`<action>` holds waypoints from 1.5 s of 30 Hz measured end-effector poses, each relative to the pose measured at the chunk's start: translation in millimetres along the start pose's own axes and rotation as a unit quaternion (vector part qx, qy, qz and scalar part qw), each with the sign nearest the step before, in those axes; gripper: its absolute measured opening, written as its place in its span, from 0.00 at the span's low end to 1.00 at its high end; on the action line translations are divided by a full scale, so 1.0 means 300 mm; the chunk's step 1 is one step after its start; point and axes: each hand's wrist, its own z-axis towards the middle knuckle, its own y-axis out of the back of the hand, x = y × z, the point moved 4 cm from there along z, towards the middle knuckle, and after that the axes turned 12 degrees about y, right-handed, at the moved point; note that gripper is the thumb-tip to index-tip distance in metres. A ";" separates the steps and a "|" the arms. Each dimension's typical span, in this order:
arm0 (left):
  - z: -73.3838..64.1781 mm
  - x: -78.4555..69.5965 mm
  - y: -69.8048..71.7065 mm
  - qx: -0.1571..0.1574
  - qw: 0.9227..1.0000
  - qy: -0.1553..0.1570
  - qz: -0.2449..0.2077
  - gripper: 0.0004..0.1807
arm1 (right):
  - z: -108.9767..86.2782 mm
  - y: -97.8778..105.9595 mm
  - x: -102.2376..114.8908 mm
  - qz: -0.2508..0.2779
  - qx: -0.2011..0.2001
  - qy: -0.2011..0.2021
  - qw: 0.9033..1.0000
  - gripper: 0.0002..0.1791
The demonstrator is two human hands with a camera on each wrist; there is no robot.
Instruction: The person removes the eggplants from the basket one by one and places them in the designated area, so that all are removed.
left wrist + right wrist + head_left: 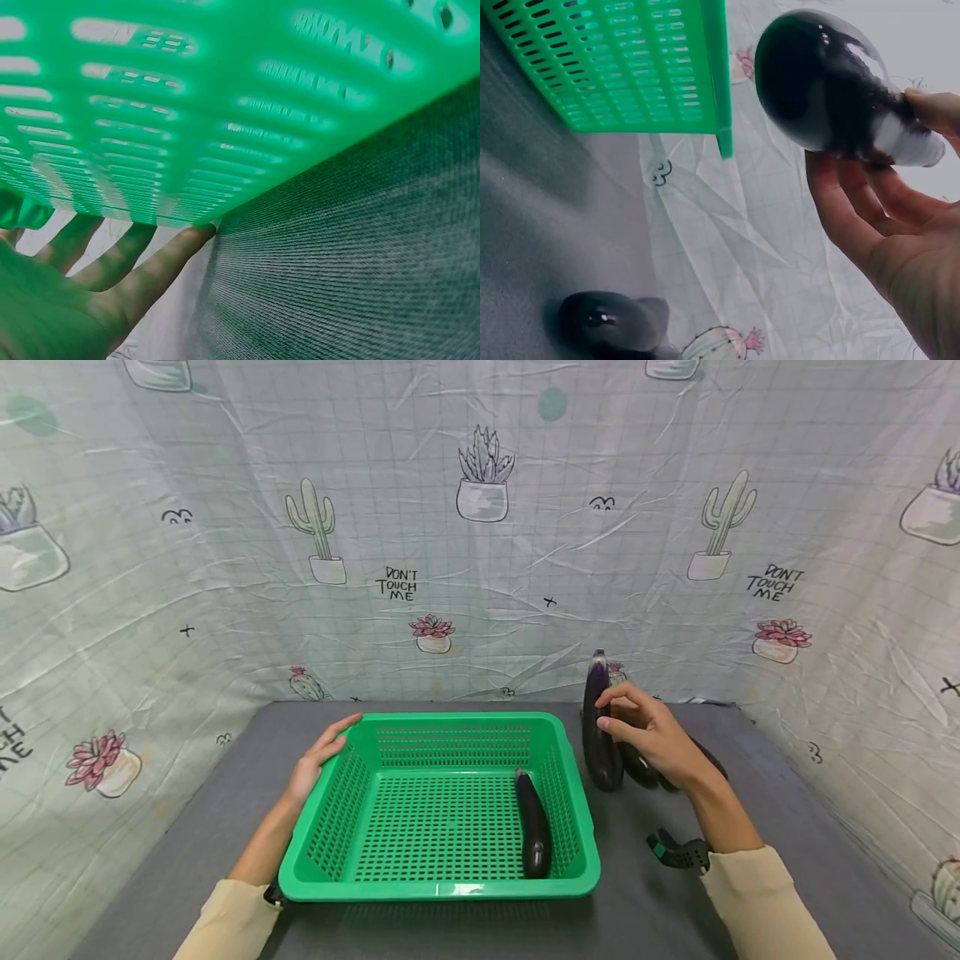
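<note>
A green plastic basket point(442, 890) with perforated walls stands in the middle of the table. My left hand point(313, 766) rests at its left rim near the back corner; in the left wrist view, fairly straight fingers point(154, 274) touch the outer wall. Inside the basket, along the right side, lies one dark eggplant point(534, 827). To the right of the basket, my right hand point(651, 735) pinches another eggplant point(597, 752) between thumb and fingers, its stem end up. The right wrist view shows this eggplant point(817, 82) raised beside the basket rim, its blunt end towards the camera.
Several more eggplants point(637, 767) lie on the grey table point(637, 902) beneath and behind my right hand, partly hidden. A dark strap point(678, 852) hangs at the right wrist. Behind the table rises a pale cloth point(487, 560) printed with potted plants.
</note>
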 end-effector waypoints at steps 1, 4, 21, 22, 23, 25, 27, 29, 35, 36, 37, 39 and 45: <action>0.001 0.000 -0.001 -0.001 1.000 0.002 0.001 0.28 | -0.002 0.005 -0.002 -0.001 -0.005 -0.002 1.000 0.12; 0.006 0.000 -0.002 -0.009 1.000 0.007 0.014 0.29 | -0.009 0.019 -0.009 -0.010 -0.019 -0.013 1.000 0.15; 0.000 0.002 0.003 0.008 1.000 -0.010 -0.006 0.28 | -0.048 0.129 -0.042 0.007 -0.071 -0.046 0.996 0.26; 0.000 0.002 0.003 0.009 1.000 -0.012 -0.005 0.28 | -0.051 0.137 -0.046 0.010 -0.076 -0.048 0.996 0.26; 0.000 0.002 0.003 0.010 1.000 -0.013 -0.005 0.28 | -0.054 0.144 -0.052 0.010 -0.081 -0.052 0.995 0.26; 0.001 0.002 0.003 0.008 1.000 -0.013 -0.001 0.28 | -0.062 0.159 -0.063 -0.007 -0.090 -0.065 0.994 0.26; 0.002 0.002 0.003 0.007 1.000 -0.011 0.001 0.28 | -0.073 0.174 -0.073 -0.014 -0.100 -0.081 0.992 0.26; 0.002 0.002 0.001 0.007 1.000 -0.007 -0.001 0.28 | -0.085 0.190 -0.083 -0.023 -0.108 -0.104 0.988 0.26; 0.001 0.001 -0.002 0.010 1.000 -0.003 -0.009 0.28 | -0.113 0.229 -0.111 -0.031 -0.128 -0.139 0.981 0.32; 0.001 0.001 -0.003 0.012 1.000 -0.003 -0.012 0.28 | -0.118 0.235 -0.116 -0.036 -0.131 -0.139 0.981 0.33; 0.001 0.001 -0.003 0.013 1.000 -0.004 -0.014 0.28 | -0.122 0.241 -0.122 -0.039 -0.135 -0.137 0.980 0.34; 0.001 0.000 -0.005 0.019 1.000 -0.004 -0.023 0.28 | -0.132 0.255 -0.132 -0.038 -0.146 -0.132 0.980 0.35; 0.000 0.000 -0.002 0.018 1.000 -0.011 -0.019 0.28 | -0.157 0.295 -0.162 0.024 -0.186 -0.093 0.978 0.30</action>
